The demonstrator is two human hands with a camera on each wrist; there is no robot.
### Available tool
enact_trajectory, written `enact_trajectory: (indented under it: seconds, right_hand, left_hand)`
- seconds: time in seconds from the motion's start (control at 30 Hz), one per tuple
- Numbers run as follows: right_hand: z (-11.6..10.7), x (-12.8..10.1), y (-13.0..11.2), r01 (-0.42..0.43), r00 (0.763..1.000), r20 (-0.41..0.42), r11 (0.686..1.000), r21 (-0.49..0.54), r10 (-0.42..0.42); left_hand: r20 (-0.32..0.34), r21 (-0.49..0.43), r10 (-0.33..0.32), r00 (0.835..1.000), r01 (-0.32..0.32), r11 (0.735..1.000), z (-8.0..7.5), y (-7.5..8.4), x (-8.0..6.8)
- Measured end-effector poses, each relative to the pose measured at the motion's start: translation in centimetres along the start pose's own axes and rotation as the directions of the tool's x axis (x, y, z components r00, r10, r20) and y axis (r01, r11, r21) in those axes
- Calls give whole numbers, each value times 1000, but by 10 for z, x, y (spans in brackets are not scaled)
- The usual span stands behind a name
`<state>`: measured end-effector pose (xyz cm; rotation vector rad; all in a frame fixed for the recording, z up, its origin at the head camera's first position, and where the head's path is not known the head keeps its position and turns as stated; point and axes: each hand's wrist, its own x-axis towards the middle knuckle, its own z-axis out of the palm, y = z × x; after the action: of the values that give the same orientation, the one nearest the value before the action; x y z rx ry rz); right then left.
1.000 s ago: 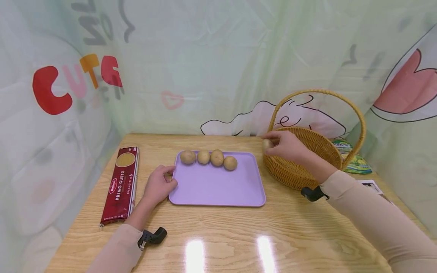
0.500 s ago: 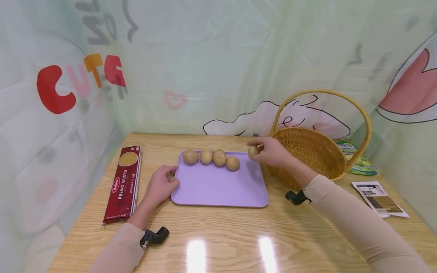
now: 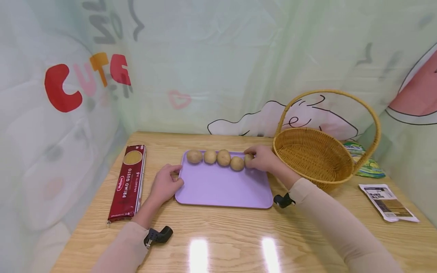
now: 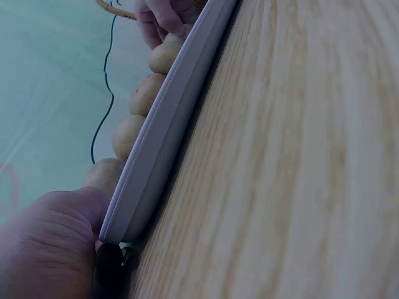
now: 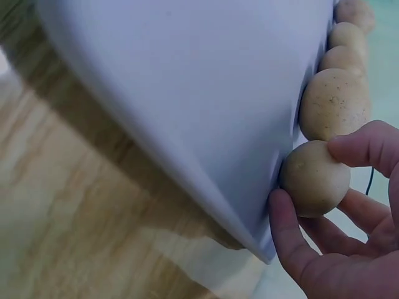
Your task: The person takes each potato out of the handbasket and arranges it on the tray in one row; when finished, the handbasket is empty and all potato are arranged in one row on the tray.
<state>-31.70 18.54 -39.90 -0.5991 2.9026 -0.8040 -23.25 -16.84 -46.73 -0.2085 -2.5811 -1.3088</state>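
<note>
At the far right of the purple tray (image 3: 223, 187), my right hand (image 3: 261, 158) pinches a small potato (image 5: 315, 178) between thumb and fingers. The right wrist view shows it down at the tray's surface, close beside the nearest potato (image 5: 335, 104) of the row. Several potatoes stand in a line along the tray's back edge, among them a larger one (image 3: 194, 156) at the left end. My left hand (image 3: 166, 182) holds the tray's left rim with bent fingers; in the left wrist view its thumb lies against the rim, while its other fingers are mostly hidden.
A wicker basket (image 3: 312, 153) with a tall handle stands right of the tray. Behind it lies a green bag (image 3: 367, 163), and in front to the right a flat white-and-brown packet (image 3: 388, 203). A red spaghetti pack (image 3: 128, 184) lies at the left. A printed curtain (image 3: 205, 68) hangs behind.
My right hand has carried the potato leftward and down from the basket's rim to the tray, at the end of the row. My left hand has stayed at the tray's left rim.
</note>
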Motion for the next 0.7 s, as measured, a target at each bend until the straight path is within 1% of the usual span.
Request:
enact_trajectory:
  seconds: [0.13,0.2,0.37,0.43,0.5,0.57,0.63,0.7]
  right_hand:
    - [1,-2,4,9,1000,-20,1000,27,-9]
    - [1,-6,5,-1,1000,-29,999,44,2]
    - [0,-23,2,-53,997,-57,994,93,59]
    - [0,-31,-2,-48,994,-89,993,104,57]
    - [-2,-40,-9,-24,990,-133,993,116,40]
    - [-4,-49,-16,19,982,-187,992,129,6]
    - [-6,-57,-23,99,967,-245,989,107,-70]
    - [-7,-64,-29,193,942,-287,981,29,-177]
  left_hand:
    - [-9,-8,-1,1000,1,1000,0,1,1]
    - [-13,-3,1,1000,-1,1000,1,1,1]
    - [-8,4,-1,1000,1,1000,0,2,-1]
    - [-11,-1,-7,1000,7,1000,-1,3,-2]
    - [-15,-2,-9,1000,9,1000,-3,4,-2]
    - [-11,13,-7,1000,7,1000,-6,6,-1]
    - [3,47,1,1000,-1,999,-10,8,1]
    - [16,119,21,1000,-23,993,-15,12,2]
